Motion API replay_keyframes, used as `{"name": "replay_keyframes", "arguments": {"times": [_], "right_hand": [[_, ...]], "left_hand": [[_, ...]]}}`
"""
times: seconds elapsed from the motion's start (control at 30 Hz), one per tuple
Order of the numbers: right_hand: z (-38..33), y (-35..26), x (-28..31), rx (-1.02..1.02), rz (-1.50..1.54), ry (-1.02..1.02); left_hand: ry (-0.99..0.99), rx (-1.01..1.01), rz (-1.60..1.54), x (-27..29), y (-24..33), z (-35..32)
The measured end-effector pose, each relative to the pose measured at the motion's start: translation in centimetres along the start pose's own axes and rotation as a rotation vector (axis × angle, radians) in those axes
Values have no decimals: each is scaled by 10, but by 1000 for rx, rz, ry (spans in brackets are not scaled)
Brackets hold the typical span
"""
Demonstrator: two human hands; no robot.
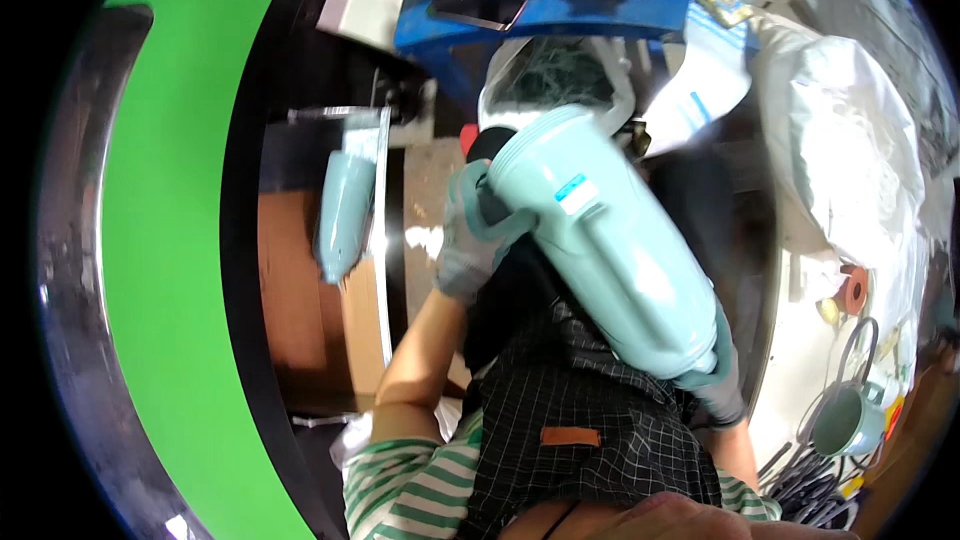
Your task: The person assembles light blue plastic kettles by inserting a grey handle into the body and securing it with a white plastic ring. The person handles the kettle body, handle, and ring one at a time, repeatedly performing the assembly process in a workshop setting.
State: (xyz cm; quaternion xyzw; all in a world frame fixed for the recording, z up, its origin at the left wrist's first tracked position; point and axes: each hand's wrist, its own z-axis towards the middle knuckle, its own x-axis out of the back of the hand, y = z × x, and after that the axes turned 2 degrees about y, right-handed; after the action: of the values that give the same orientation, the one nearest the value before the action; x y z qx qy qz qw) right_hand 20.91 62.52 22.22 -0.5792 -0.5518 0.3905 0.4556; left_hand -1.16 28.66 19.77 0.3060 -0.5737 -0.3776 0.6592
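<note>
"Where's the pale green cylinder (625,260)?"
"Mid-frame, slanting toward the lower right."
"And the fingers?"
"The gloved left hand (470,235) curls them against its upper end. The right hand (716,388) meets its lower end, fingers too hidden to tell."
"Beyond?"
"A smaller green piece (346,205), left of centre; a green worktop (180,190), far left."

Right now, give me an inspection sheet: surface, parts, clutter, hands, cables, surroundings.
Surface: green surface along the left; white ledge at right.
Parts: large pale-teal shell, held aslant; smaller teal piece at the open cardboard box.
Clutter: phone on blue stool; reddish roll and teal cup at right.
Hands: both gloved; left hand at the shell's upper end, grip unclear; right hand holds its lower end.
Cables: dark cables, tangled, lower right.
Surroundings: white plastic bag at right; lined bin ahead.
</note>
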Motion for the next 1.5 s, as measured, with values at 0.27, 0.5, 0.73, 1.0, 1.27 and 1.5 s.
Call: {"name": "replay_keyframes", "arguments": {"times": [0.27, 0.5, 0.73, 1.0, 1.27, 1.5], "right_hand": [[-8, -20, 49, 169, -178, 118], [-9, -70, 67, 296, 447, 685], [40, -139, 131, 461, 209, 698], [189, -231, 47, 364, 384, 146], [426, -303, -28, 281, 806, -47], [430, -237, -2, 679, 738, -148]], "left_hand": [[-175, -196, -321, -53, 83, 84], [122, -737, 572, -94, 224, 249], [212, -1020, 527, -84, 186, 128], [216, -981, 220, 43, 87, -11], [34, -1167, 111, 2, 62, -57], [-156, -936, 97, -4, 59, -62]]}}
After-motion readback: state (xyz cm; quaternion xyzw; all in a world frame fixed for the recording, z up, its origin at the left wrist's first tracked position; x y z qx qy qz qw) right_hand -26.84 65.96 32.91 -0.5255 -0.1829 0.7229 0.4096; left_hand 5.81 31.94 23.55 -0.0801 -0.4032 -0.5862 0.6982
